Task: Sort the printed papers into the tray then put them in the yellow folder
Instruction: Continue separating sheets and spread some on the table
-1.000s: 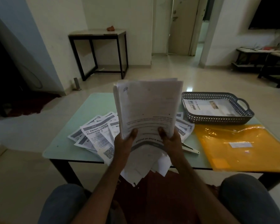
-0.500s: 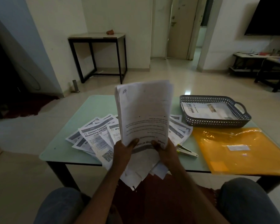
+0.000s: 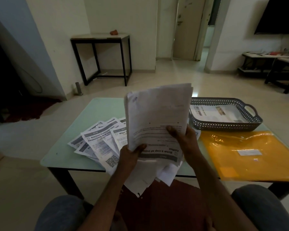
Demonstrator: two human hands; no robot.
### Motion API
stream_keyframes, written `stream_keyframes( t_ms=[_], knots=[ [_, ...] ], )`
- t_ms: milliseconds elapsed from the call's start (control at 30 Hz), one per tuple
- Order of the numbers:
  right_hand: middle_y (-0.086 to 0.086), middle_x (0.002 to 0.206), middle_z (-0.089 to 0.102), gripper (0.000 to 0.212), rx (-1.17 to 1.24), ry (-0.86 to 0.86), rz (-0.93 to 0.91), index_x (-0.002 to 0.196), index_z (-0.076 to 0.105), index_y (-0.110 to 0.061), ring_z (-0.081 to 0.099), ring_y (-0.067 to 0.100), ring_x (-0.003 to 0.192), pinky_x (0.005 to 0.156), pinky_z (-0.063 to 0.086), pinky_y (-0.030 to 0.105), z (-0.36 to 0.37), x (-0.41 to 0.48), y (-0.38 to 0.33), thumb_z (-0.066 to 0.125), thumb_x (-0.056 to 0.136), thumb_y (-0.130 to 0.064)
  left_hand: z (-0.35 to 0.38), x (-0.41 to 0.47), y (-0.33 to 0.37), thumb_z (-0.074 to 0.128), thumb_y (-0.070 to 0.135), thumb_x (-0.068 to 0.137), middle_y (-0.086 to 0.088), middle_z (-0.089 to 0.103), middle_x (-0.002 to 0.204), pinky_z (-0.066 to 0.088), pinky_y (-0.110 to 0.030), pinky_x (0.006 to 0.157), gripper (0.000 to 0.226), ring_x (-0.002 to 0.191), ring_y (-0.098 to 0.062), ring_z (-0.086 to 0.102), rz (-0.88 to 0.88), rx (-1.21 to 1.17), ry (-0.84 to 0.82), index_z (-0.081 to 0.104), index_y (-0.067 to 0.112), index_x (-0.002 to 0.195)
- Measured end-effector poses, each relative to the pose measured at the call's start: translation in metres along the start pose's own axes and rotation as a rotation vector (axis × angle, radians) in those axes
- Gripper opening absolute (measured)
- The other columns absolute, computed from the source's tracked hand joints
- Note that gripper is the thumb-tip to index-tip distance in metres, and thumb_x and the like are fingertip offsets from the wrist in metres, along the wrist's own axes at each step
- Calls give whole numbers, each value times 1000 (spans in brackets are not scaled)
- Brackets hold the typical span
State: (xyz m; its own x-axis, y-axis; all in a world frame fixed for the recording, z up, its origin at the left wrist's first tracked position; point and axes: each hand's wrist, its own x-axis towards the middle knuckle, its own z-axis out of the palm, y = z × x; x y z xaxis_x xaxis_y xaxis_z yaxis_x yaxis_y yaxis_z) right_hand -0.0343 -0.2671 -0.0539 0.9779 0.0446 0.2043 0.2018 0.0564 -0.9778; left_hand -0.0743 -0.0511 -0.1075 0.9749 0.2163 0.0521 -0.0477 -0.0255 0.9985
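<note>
**Q:** What do the two hands hold?

**A:** Both grip one sheaf of printed papers [image 3: 157, 112], held nearly upright above the near edge of the table [image 3: 90, 114]. The left hand [image 3: 130, 155] pinches the lower left corner, with its thumb on the facing sheet. The right hand [image 3: 186, 139] clasps the lower right edge, a fingertip pressed on the same sheet. The print faces the camera upside down, and a heading near the bottom begins "Brew a cup of".

**Q:** Where do the other papers lie?

**A:** Loose sheets [image 3: 98, 142] fan out on the table, left of the sheaf and behind it. One is headed "Kitchen Consumables". Several more overhang the near edge beneath the hands. A printed page [image 3: 218, 114] lies flat inside the tray [image 3: 223, 126].

**Q:** How are tray and folder placed?

**A:** The dark perforated tray stands at the far right of the table, its visible handle pointing right. The yellow folder [image 3: 249, 154] lies flat just in front of it, with a white label on its cover.

**Q:** What surrounds the table?

**A:** The person's knees [image 3: 62, 212] show below. A black-framed side table [image 3: 100, 37] stands against the far wall.
</note>
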Motion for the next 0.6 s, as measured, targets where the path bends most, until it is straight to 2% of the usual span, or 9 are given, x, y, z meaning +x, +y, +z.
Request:
stream_keyframes(
  t_ms=[133,200,300,367,433,500,600],
  knots=[
    [6,101,76,25,-3,54,33,109,66,-14,76,23,91,75,64,46,9,-6,14,75,88,-25,6,-6,0,80,24,81,7,73,94,56,-17,68,23,86,-2,71,-3,18,18,65,29,98],
    [3,98,77,18,37,64,20,106,66,-17,76,20,89,72,64,38,10,-6,12,74,89,-21,6,-5,4,80,26,80,4,73,94,57,-20,69,21,85,-4,71,23,20,56,65,29,95],
    [-1,96,77,17,46,57,18,105,67,-18,76,18,88,69,62,30,11,-6,12,74,90,-21,4,-3,3,80,35,78,2,73,99,58,-21,73,31,94,-12,70,30,53,90,66,25,104],
    [0,98,77,22,-35,32,51,107,67,-19,76,19,90,72,64,36,13,-9,21,76,88,-27,6,-6,0,81,33,78,8,69,101,55,-14,71,39,97,-9,67,27,54,100,63,25,112],
    [0,102,76,31,-118,-14,86,110,66,-22,75,18,94,77,64,41,13,-12,27,77,85,-37,7,-8,2,80,32,80,11,67,97,52,-11,68,35,95,-7,65,22,79,114,61,28,109],
    [1,106,75,37,-149,-92,72,116,62,-20,75,18,97,78,64,37,8,-11,20,67,90,-45,4,-7,10,79,31,82,12,66,89,51,-10,63,22,86,-4,65,31,128,127,61,32,96],
    [3,107,72,50,-248,-180,68,119,59,-19,72,12,96,78,59,27,-12,2,-3,34,102,-58,-7,-2,20,78,34,82,9,69,83,57,-19,67,17,80,-6,68,35,165,178,68,24,93]
  ],
)
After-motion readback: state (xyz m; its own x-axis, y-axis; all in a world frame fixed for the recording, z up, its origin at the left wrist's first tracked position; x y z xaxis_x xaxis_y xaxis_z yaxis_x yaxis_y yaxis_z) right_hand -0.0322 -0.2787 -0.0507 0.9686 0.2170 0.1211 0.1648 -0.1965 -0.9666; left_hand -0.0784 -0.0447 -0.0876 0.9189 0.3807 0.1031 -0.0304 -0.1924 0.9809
